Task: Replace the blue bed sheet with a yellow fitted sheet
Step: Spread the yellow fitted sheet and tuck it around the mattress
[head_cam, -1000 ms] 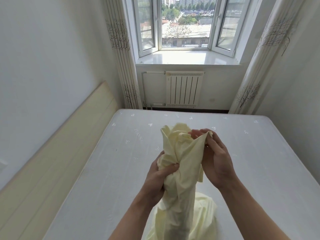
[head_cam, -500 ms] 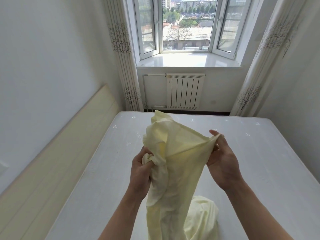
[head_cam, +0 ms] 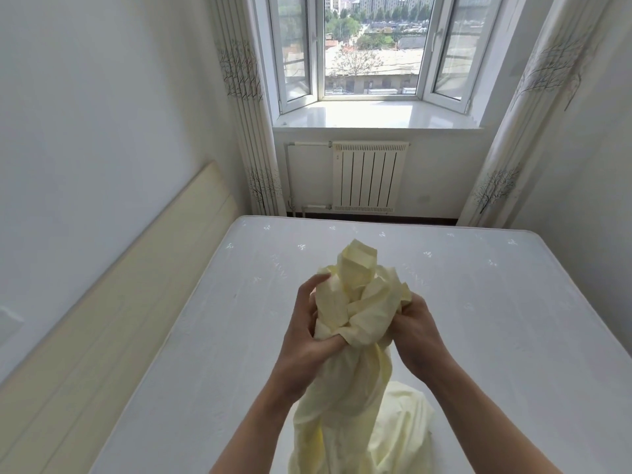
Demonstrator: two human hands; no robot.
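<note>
While both hands' fingers clamp the bunched yellow sheet (head_cam: 355, 302), left hand (head_cam: 304, 333), right hand (head_cam: 415, 333); its tail cut off below

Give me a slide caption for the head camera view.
Both hands grip a bunched yellow sheet above a bare mattress.

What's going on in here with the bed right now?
A person is standing at the bed, gripping a bunched-up yellow fitted sheet with both the left hand and the right hand. The rest of the sheet hangs down onto the bare white mattress. No blue sheet is visible, and the yellow one is not yet spread out.
</note>
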